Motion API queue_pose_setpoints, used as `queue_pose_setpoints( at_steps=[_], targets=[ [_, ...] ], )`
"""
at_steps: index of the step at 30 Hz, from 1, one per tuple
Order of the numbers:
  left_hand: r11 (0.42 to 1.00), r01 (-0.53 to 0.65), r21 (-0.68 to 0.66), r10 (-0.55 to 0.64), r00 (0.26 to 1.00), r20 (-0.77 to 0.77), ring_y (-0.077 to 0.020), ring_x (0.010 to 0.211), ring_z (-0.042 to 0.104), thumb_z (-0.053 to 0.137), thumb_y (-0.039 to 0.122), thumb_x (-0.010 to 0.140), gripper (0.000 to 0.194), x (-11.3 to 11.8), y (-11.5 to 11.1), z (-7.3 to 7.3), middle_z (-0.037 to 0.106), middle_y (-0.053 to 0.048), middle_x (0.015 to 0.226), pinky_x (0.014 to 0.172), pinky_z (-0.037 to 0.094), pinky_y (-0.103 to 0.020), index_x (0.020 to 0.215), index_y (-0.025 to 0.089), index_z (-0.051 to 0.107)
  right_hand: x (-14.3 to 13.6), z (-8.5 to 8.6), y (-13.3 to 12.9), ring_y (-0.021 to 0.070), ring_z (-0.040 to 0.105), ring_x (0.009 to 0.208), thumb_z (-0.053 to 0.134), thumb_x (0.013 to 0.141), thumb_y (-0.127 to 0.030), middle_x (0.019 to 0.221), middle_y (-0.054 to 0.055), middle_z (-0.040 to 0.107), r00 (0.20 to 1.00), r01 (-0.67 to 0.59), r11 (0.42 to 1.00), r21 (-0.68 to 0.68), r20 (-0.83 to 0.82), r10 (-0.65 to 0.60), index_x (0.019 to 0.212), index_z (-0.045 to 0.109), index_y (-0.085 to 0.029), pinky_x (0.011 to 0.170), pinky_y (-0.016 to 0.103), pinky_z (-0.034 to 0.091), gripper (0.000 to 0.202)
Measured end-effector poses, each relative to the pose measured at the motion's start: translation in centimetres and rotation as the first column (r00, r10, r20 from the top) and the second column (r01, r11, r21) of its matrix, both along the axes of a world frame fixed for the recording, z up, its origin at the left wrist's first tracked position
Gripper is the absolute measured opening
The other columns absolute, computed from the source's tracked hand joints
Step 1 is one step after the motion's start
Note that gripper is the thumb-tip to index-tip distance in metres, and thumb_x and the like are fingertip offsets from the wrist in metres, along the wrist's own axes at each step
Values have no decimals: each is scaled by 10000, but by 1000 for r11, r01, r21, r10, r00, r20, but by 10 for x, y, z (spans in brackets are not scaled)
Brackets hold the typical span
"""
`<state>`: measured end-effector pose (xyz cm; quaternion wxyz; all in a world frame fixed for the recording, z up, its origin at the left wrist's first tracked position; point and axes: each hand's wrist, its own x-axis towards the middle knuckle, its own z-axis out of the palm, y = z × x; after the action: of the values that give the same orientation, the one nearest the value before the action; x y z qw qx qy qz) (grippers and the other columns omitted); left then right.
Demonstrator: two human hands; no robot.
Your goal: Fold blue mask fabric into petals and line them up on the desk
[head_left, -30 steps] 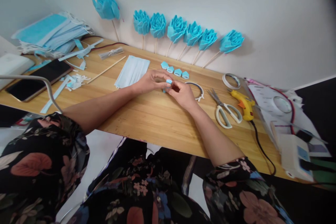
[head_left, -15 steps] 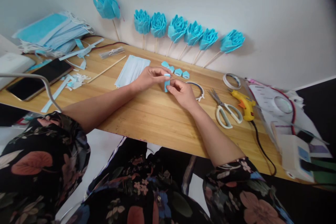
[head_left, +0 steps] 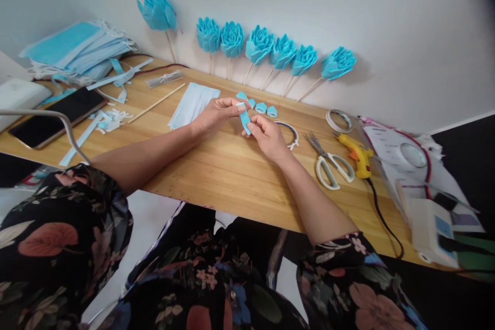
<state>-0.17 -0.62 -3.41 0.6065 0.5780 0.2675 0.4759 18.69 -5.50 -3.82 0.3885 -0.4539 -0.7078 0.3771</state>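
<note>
A small blue fabric strip (head_left: 245, 119) is held between both hands above the middle of the table. My left hand (head_left: 220, 113) pinches its upper end between thumb and fingers. At the lower end, the thumb and fingers of my right hand (head_left: 267, 136) are closed on it. Just beyond the hands lie several small folded blue petals (head_left: 261, 108) in a row. A pleated light-blue face mask (head_left: 194, 104) lies flat by my left hand. To the right of my right hand is a roll of white tape (head_left: 289, 133), partly hidden by that hand.
Several blue fabric flowers (head_left: 259, 45) on sticks lean against the wall. Scissors (head_left: 328, 162) and a yellow glue gun (head_left: 358, 155) with a cord lie right. At left are stacked masks (head_left: 73, 46), a phone (head_left: 54, 116), scraps (head_left: 112, 119) and a wooden stick (head_left: 157, 103).
The blue strip has tilted from nearly upright to a slant, its top leaning left. Both hands still grip it and have barely shifted. The view has moved slightly.
</note>
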Motion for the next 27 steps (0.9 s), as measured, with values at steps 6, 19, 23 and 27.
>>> queue_pose_setpoints(
  at_steps=[6,19,23,27],
  targets=[
    [996,28,81,-24,998,-55,-218,1067,699,862,528,739,379,-6,4,1,769,-65,967,1018,495,-383,766,166,751,-2,-1,-1,162,615,739,613,903,-523,810,15,706,998,63,996,70,28,-65,848,647,-217,726,308,488,312],
    [921,163,353,-75,965,-251,-244,1151,679,859,499,751,345,-5,6,-3,768,-88,1096,1046,500,-400,916,203,798,-3,-8,2,158,571,714,671,872,-396,799,23,672,975,129,972,197,154,-160,830,660,-211,694,304,460,191],
    [914,204,351,-103,953,-286,-241,1157,680,854,484,763,356,-6,10,-8,770,-101,1099,1018,512,-379,966,196,801,-2,-11,2,155,547,695,666,850,-370,750,23,654,963,123,971,207,209,-167,735,612,-200,684,300,433,212],
    [905,231,357,-137,953,-269,-230,1113,698,854,486,764,365,-5,11,-11,770,-107,1114,966,540,-354,971,191,799,-2,-11,2,149,524,665,660,852,-429,723,24,634,958,141,971,195,222,-183,698,592,-200,653,295,418,285]
  ],
)
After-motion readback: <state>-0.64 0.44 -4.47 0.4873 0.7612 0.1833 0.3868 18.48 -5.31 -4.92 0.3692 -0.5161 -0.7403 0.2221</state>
